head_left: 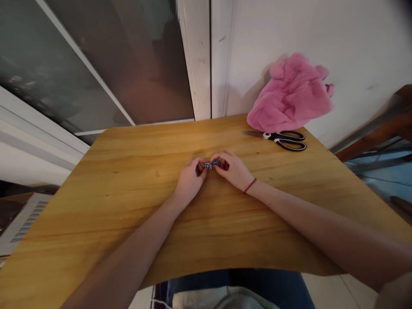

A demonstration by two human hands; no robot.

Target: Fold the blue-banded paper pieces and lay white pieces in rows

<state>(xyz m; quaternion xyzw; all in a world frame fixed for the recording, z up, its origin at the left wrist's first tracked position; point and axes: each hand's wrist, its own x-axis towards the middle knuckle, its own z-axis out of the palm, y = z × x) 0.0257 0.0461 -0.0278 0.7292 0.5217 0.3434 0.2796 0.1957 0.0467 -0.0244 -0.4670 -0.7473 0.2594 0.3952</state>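
Note:
Between my two hands, near the middle of the wooden table (135, 180), is a small blue-and-white patterned piece (211, 165); its exact kind is too small to make out. My left hand (191, 178) pinches its left end between thumb and fingers. The right end is pinched by my right hand (234, 170), which has a thin red cord on the wrist. Fingertips cover both ends of the piece. Both hands are low over the tabletop.
Scissors with black-and-white handles (283, 138) lie at the back right, blades pointing left. Right behind them, a fluffy pink cloth bundle (291, 94) leans against the white wall (363, 56). A framed glass door (144, 64) borders the table's far side.

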